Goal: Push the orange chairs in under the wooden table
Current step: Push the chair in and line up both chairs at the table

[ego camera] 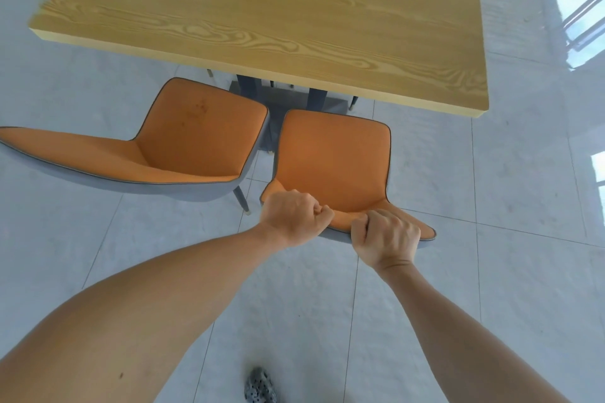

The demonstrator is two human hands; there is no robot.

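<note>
Left hand [294,217] and right hand [386,237] both grip the backrest top of the right chair [334,160]; its seat appears just short of the table [262,10]; left chair [196,134] stands beside

Bare forearms; perforated grey clog [260,386]

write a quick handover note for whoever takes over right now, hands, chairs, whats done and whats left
Left hand grips the top edge of the right chair's backrest; right hand grips the same edge beside it.
Right chair faces the wooden table, its whole seat short of the table's near edge, not under it.
Left chair stands apart from the table, turned at an angle, untouched by either hand.
Done: neither chair is pushed in.
Left: push the held chair straight forward under the table, then square up the left chair and push it in too.
</note>
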